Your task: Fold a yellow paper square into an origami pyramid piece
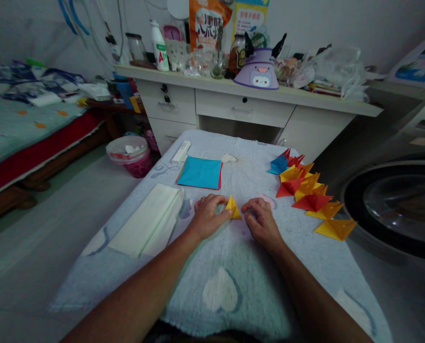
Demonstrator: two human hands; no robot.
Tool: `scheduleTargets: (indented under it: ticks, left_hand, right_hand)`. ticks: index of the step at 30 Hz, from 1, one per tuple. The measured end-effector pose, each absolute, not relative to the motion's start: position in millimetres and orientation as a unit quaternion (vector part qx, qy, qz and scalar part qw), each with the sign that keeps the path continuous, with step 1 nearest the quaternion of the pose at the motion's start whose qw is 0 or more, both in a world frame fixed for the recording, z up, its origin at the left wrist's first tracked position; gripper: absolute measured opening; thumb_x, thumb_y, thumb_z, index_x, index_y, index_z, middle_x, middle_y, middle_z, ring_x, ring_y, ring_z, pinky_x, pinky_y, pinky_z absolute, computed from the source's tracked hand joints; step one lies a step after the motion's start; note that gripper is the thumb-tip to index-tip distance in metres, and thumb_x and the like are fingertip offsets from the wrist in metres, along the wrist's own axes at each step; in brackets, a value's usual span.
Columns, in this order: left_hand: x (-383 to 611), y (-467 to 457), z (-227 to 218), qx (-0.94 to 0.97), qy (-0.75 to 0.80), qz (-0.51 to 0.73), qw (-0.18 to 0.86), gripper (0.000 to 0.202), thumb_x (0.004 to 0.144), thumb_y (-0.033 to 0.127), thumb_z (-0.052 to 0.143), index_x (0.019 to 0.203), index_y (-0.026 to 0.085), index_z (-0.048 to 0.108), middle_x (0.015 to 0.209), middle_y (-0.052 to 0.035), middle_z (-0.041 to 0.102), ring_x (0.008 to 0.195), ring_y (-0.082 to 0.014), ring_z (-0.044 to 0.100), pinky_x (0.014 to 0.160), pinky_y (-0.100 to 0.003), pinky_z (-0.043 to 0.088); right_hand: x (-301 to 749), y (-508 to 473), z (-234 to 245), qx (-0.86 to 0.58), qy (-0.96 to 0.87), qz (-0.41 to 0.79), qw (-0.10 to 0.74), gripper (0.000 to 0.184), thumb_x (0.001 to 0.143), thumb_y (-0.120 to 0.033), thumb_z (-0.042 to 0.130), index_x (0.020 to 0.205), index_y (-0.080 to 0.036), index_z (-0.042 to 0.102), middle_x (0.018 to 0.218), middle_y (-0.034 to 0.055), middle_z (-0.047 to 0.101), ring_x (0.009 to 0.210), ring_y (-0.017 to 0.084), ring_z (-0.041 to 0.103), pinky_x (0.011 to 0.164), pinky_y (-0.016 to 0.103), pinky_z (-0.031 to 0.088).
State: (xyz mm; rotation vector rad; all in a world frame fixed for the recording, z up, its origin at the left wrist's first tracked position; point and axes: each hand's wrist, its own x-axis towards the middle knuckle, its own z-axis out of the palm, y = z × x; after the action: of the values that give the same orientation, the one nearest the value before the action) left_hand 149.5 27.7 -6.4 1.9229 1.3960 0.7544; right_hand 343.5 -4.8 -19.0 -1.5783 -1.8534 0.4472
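A small yellow piece of folded origami paper (233, 208) stands as a pointed triangle on the cloth-covered table. My left hand (209, 214) pinches its left side between thumb and fingers. Just right of the paper, my right hand (261, 220) rests with loosely bent fingers, thumb and index a little apart, holding nothing that I can see. Beyond my left hand lies a stack of square paper sheets (201, 172), blue on top with red and orange edges showing. To the right, several folded paper cranes (312, 197) in yellow, orange, red and blue form a slanting row.
A folded pale cloth (146, 220) lies left on the table, and a small white box (181, 152) sits near the far left corner. Behind stands a cluttered white desk (219, 97). A washing machine (405, 190) is at right, a waste bin (134, 157) and bed (37, 138) at left.
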Motion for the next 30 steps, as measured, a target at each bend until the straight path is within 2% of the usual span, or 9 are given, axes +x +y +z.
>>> scheduleTargets:
  ticks: [5, 7, 9, 11, 14, 16, 20, 26, 30]
  left_hand:
    - [148, 36, -19, 0.687, 0.519, 0.355, 0.365, 0.027, 0.089, 0.025, 0.044, 0.107, 0.021, 0.063, 0.111, -0.0029, 0.068, 0.109, -0.0187, 0.058, 0.097, -0.035, 0.042]
    - [149, 37, -21, 0.688, 0.522, 0.355, 0.358, 0.026, 0.09, 0.027, 0.046, 0.108, 0.021, 0.063, 0.11, -0.0037, 0.068, 0.108, -0.0189, 0.059, 0.097, -0.036, 0.043]
    - [151, 37, -21, 0.699, 0.526, 0.341, 0.344, 0.028, 0.083, 0.025, 0.057, 0.111, 0.021, 0.061, 0.11, -0.004, 0.068, 0.106, -0.0198, 0.06, 0.097, -0.037, 0.043]
    - [152, 35, -21, 0.712, 0.528, 0.323, 0.332, 0.041, 0.075, 0.019, 0.066, 0.115, 0.022, 0.059, 0.109, -0.0036, 0.068, 0.106, -0.0205, 0.06, 0.099, -0.039, 0.042]
    - [155, 32, -19, 0.728, 0.516, 0.312, 0.328, 0.052, 0.069, 0.013, 0.069, 0.118, 0.023, 0.056, 0.104, -0.0016, 0.068, 0.103, -0.0195, 0.06, 0.098, -0.037, 0.041]
    - [156, 32, -19, 0.742, 0.499, 0.307, 0.327, 0.042, 0.069, 0.013, 0.068, 0.109, 0.022, 0.06, 0.097, 0.0002, 0.068, 0.096, -0.0176, 0.061, 0.091, -0.033, 0.043]
    - [156, 32, -16, 0.778, 0.479, 0.271, 0.302, 0.005, 0.073, 0.019, 0.066, 0.076, 0.019, 0.061, 0.079, 0.0021, 0.064, 0.078, -0.0152, 0.058, 0.073, -0.027, 0.042]
    - [159, 31, -12, 0.793, 0.468, 0.265, 0.286, 0.008, 0.077, 0.021, 0.062, 0.069, 0.019, 0.06, 0.072, 0.0022, 0.061, 0.073, -0.0148, 0.055, 0.068, -0.026, 0.039]
    - [161, 29, -13, 0.803, 0.461, 0.269, 0.265, 0.007, 0.079, 0.022, 0.062, 0.072, 0.02, 0.062, 0.073, 0.0017, 0.063, 0.075, -0.0153, 0.055, 0.07, -0.028, 0.037]
  right_hand:
    - [342, -5, -16, -0.596, -0.714, 0.183, 0.319, 0.019, 0.09, -0.028, 0.05, 0.087, -0.022, 0.068, 0.099, 0.0058, 0.06, 0.099, 0.023, 0.05, 0.092, 0.041, 0.036]
    - [342, -4, -17, -0.594, -0.721, 0.179, 0.309, 0.02, 0.09, -0.031, 0.051, 0.086, -0.022, 0.069, 0.099, 0.0062, 0.06, 0.098, 0.023, 0.05, 0.091, 0.041, 0.036]
    - [342, -5, -17, -0.592, -0.729, 0.175, 0.298, 0.018, 0.089, -0.031, 0.055, 0.084, -0.023, 0.07, 0.1, 0.0061, 0.06, 0.099, 0.023, 0.05, 0.091, 0.041, 0.036]
    - [342, -6, -18, -0.593, -0.734, 0.171, 0.284, 0.012, 0.085, -0.03, 0.061, 0.084, -0.024, 0.071, 0.102, 0.0057, 0.06, 0.101, 0.024, 0.049, 0.092, 0.042, 0.035]
    - [340, -8, -19, -0.602, -0.737, 0.163, 0.261, 0.006, 0.079, -0.027, 0.068, 0.084, -0.024, 0.071, 0.105, 0.0052, 0.059, 0.103, 0.025, 0.048, 0.093, 0.043, 0.033]
    - [339, -9, -19, -0.603, -0.74, 0.157, 0.252, 0.006, 0.077, -0.025, 0.07, 0.082, -0.024, 0.07, 0.105, 0.0051, 0.06, 0.103, 0.025, 0.047, 0.093, 0.044, 0.032]
    - [340, -8, -18, -0.593, -0.743, 0.16, 0.267, 0.005, 0.078, -0.025, 0.068, 0.079, -0.022, 0.065, 0.101, 0.005, 0.06, 0.101, 0.024, 0.049, 0.092, 0.042, 0.034]
    - [339, -9, -13, -0.551, -0.717, 0.157, 0.398, 0.01, 0.083, -0.029, 0.062, 0.09, -0.023, 0.059, 0.093, 0.0047, 0.056, 0.094, 0.023, 0.052, 0.088, 0.038, 0.041]
    - [333, -12, -9, -0.532, -0.717, 0.16, 0.422, 0.005, 0.085, -0.027, 0.06, 0.089, -0.023, 0.061, 0.091, 0.0043, 0.056, 0.093, 0.022, 0.053, 0.086, 0.038, 0.042]
